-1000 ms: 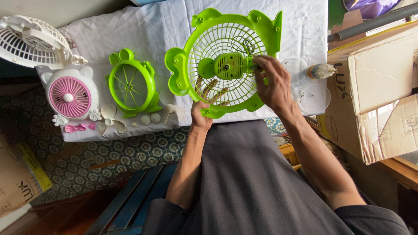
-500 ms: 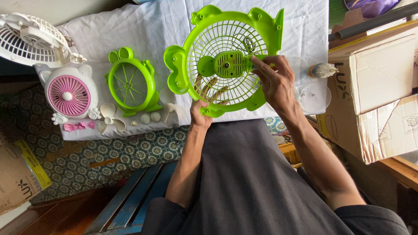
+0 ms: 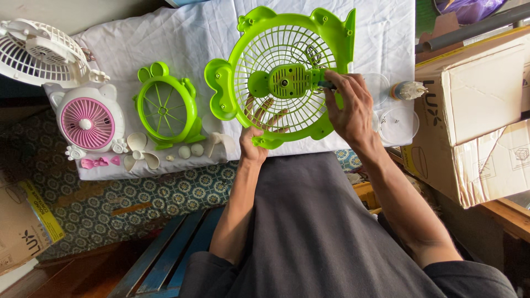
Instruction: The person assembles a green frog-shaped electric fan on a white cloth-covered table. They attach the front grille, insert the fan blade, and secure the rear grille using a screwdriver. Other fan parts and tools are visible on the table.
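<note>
Grilles and loose parts occupied the left of the frame: a white fan grille [image 3: 34, 51] at the upper left, a pink-faced small fan [image 3: 87, 122] below it, and a small green fan frame [image 3: 165, 107] beside that, all resting on a white cloth [image 3: 182, 38]. Cream propeller blades [image 3: 138, 152] and small round pieces lay near the cloth's lower edge. At centre frame, the large green fan guard [image 3: 287, 72] was held upright above the cloth. The left hand [image 3: 255, 144] was closed on the guard's lower rim, its fingers visible through the mesh from behind. The right hand [image 3: 349, 107] was narrowed around a slim dark tool [image 3: 326, 85] pressed against the right side of the guard's central green motor housing [image 3: 286, 81]; the tool's tip could not be made out. Right of the hands stood clear round lids [image 3: 398, 122] and cardboard boxes [image 3: 475, 121]. Risk, as judged: with the guard supported at one rim point only, side pressure from the tool could twist it, letting the tip slip off and scratch the housing or strike the left fingers behind the mesh.
</note>
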